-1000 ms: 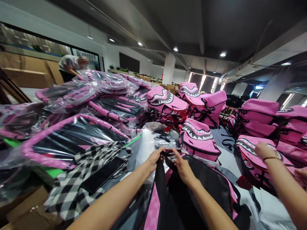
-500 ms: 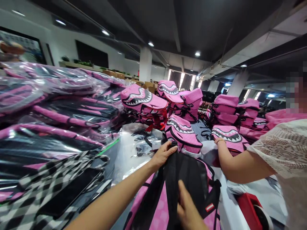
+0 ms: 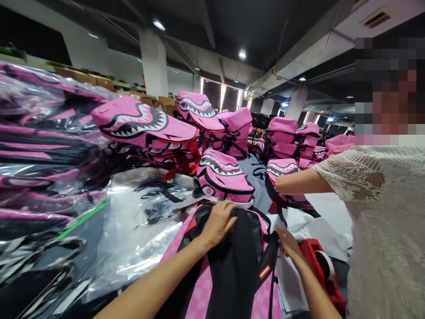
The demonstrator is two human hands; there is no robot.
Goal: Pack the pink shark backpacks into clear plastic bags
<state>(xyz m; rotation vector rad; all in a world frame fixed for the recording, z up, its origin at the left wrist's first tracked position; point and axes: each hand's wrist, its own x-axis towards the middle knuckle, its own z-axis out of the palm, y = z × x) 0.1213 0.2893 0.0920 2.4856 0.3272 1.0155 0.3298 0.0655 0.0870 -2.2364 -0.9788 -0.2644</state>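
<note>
A pink and black backpack [image 3: 237, 248] lies back panel up in front of me, its top pointing away. My left hand [image 3: 217, 225] rests on the upper part of the panel, thumb apart from the fingers and nothing held. At the bag's right side, my right hand [image 3: 288, 243] has its fingers closed at the edge of a black shoulder strap [image 3: 270, 254] with a small red label; the fingertips are partly hidden. Just beyond the bag sits another pink backpack [image 3: 226, 175] with a shark-mouth print.
Clear plastic bags [image 3: 133, 226] lie to the left, near a stack of plastic-wrapped backpacks [image 3: 40, 150]. More pink backpacks [image 3: 146, 122] are piled behind. A red tape dispenser [image 3: 320, 266] stands at right, beside a co-worker in a white lace top [image 3: 381, 221] reaching toward a backpack.
My left hand has let go of the black strap and now lies on the panel. My right hand has moved from the bag's middle to its right strap. The view has turned right.
</note>
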